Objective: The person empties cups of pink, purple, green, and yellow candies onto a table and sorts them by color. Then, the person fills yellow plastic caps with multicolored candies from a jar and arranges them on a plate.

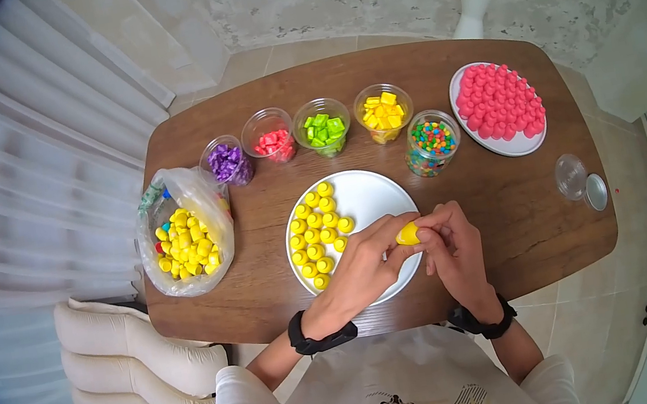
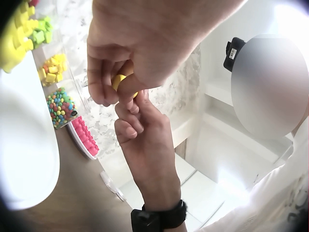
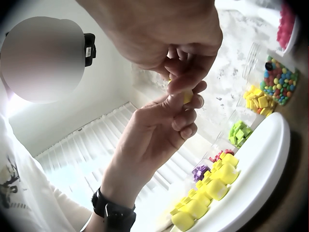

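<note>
Over the right part of a round white plate (image 1: 377,193), both hands meet at one small yellow piece (image 1: 407,233), rounded and smooth, its kind not clear. My left hand (image 1: 368,267) pinches it between thumb and fingers. From the other side my right hand (image 1: 453,245) pinches its end, the fingertips covering part of it. In the left wrist view only a bit of the yellow piece (image 2: 119,82) shows between the fingers. On the plate's left half several yellow pieces with small round knobs on top (image 1: 312,236) stand upright in rows.
A clear plastic bag (image 1: 216,210) of yellow pieces stands at the left. Along the back are cups of purple (image 1: 226,162), pink (image 1: 275,146), green (image 1: 325,130) and yellow (image 1: 383,115) pieces. A jar of coloured candies (image 1: 431,143), a plate of pink pieces (image 1: 498,102) and lids (image 1: 595,193) lie right.
</note>
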Tool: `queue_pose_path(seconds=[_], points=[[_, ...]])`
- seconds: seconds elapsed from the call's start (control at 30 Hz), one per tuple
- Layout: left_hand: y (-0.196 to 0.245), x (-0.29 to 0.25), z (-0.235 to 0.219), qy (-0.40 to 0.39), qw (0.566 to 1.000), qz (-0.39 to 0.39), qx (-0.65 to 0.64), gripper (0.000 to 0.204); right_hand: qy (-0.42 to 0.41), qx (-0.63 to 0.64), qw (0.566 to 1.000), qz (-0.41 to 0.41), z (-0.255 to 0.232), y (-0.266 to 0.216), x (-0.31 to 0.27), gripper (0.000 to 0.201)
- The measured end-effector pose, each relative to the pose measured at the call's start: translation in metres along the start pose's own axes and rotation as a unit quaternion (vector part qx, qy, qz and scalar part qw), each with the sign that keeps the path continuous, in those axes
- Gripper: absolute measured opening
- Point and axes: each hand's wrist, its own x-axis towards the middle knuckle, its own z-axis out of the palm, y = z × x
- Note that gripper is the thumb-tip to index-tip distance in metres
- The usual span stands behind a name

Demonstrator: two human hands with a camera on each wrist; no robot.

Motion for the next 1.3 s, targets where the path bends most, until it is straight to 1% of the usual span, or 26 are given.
queue_pose_path(seconds=[0.1, 0.17, 0.23, 0.3, 0.33, 0.4, 0.43, 0.47, 0.53, 0.57, 0.6, 0.63, 0.67, 0.7, 0.73, 0.77, 0.8, 0.83, 0.9, 0.97, 1.03, 1.1, 1.13, 1.17, 1.27, 1.3], points=[[-0.008, -0.006, 0.001, 0.022, 0.999, 0.003, 0.029, 0.034, 0.009, -0.072, 0.996, -0.051, 0.009, 0.004, -0.001, 0.009], [-0.013, -0.011, 0.003, 0.055, 0.996, 0.05, 0.046, 0.036, 0.0, -0.065, 0.997, -0.045, 0.01, 0.007, -0.001, 0.009], [-0.015, -0.016, -0.002, 0.061, 0.994, 0.06, 0.067, 0.037, -0.009, -0.06, 0.997, -0.039, 0.012, 0.009, -0.001, 0.009], [-0.015, -0.022, -0.008, 0.028, 0.994, 0.033, 0.104, 0.035, -0.045, -0.041, 0.998, 0.024, 0.014, 0.008, 0.0, 0.012], [-0.013, -0.026, -0.012, 0.015, 0.993, 0.009, 0.113, 0.032, -0.053, -0.041, 0.998, 0.022, 0.017, 0.009, 0.0, 0.012], [-0.025, -0.039, -0.023, 0.048, 0.991, 0.007, 0.126, 0.032, -0.091, -0.024, 0.992, 0.09, 0.021, 0.014, 0.0, 0.02], [-0.03, -0.047, -0.031, 0.075, 0.988, 0.008, 0.137, 0.031, -0.095, -0.026, 0.991, 0.09, 0.023, 0.016, 0.001, 0.02], [-0.024, -0.054, -0.05, 0.108, 0.976, -0.039, 0.184, 0.031, -0.101, -0.05, 0.992, 0.065, 0.026, 0.018, 0.0, 0.023], [-0.036, -0.067, -0.096, 0.27, 0.933, -0.148, 0.186, 0.03, -0.112, -0.121, 0.986, 0.036, 0.025, 0.028, -0.002, 0.031], [-0.049, -0.071, -0.118, 0.385, 0.89, -0.123, 0.21, 0.032, -0.112, -0.124, 0.985, 0.04, 0.025, 0.032, -0.002, 0.031], [-0.074, -0.085, -0.154, 0.417, 0.842, -0.194, 0.282, 0.035, -0.149, -0.195, 0.97, -0.004, 0.025, 0.034, -0.001, 0.032], [-0.098, -0.097, -0.181, 0.451, 0.81, -0.191, 0.321, 0.033, -0.185, -0.264, 0.945, -0.05, 0.026, 0.035, 0.001, 0.034], [-0.11, -0.105, -0.197, 0.459, 0.786, -0.198, 0.364, 0.031, -0.186, -0.267, 0.944, -0.049, 0.029, 0.036, 0.003, 0.034], [-0.125, -0.113, -0.208, 0.46, 0.786, -0.199, 0.361, 0.031, -0.222, -0.294, 0.926, -0.085, 0.035, 0.036, 0.005, 0.032], [-0.14, -0.12, -0.217, 0.442, 0.775, -0.179, 0.414, 0.033, -0.257, -0.32, 0.904, -0.121, 0.042, 0.036, 0.007, 0.032], [-0.147, -0.122, -0.221, 0.422, 0.761, -0.158, 0.466, 0.035, -0.258, -0.322, 0.903, -0.121, 0.048, 0.035, 0.008, 0.032], [-0.155, -0.124, -0.221, 0.428, 0.762, -0.156, 0.459, 0.042, -0.282, -0.355, 0.881, -0.133, 0.055, 0.035, 0.009, 0.032], [-0.15, -0.123, -0.218, 0.429, 0.763, -0.156, 0.458, 0.042, -0.306, -0.387, 0.858, -0.144, 0.062, 0.034, 0.01, 0.033], [-0.133, -0.116, -0.205, 0.477, 0.738, -0.095, 0.468, 0.044, -0.325, -0.395, 0.846, -0.148, 0.073, 0.031, 0.012, 0.032], [-0.123, -0.11, -0.194, 0.485, 0.751, -0.069, 0.443, 0.042, -0.344, -0.403, 0.834, -0.152, 0.081, 0.03, 0.012, 0.032], [-0.112, -0.106, -0.179, 0.492, 0.762, -0.043, 0.419, 0.041, -0.348, -0.404, 0.815, -0.227, 0.086, 0.029, 0.011, 0.03], [-0.1, -0.1, -0.163, 0.461, 0.785, -0.02, 0.414, 0.036, -0.34, -0.41, 0.81, -0.247, 0.088, 0.037, 0.007, 0.028], [-0.096, -0.097, -0.153, 0.454, 0.811, -0.003, 0.368, 0.03, -0.33, -0.416, 0.805, -0.266, 0.088, 0.041, 0.006, 0.026], [-0.09, -0.093, -0.143, 0.453, 0.812, -0.002, 0.367, 0.03, -0.328, -0.417, 0.805, -0.265, 0.087, 0.041, 0.006, 0.026], [-0.076, -0.085, -0.11, 0.377, 0.875, 0.057, 0.299, 0.02, -0.311, -0.45, 0.798, -0.252, 0.082, 0.04, 0.008, 0.023], [-0.076, -0.083, -0.1, 0.341, 0.889, 0.091, 0.292, 0.017, -0.309, -0.459, 0.807, -0.204, 0.077, 0.04, 0.01, 0.022]])
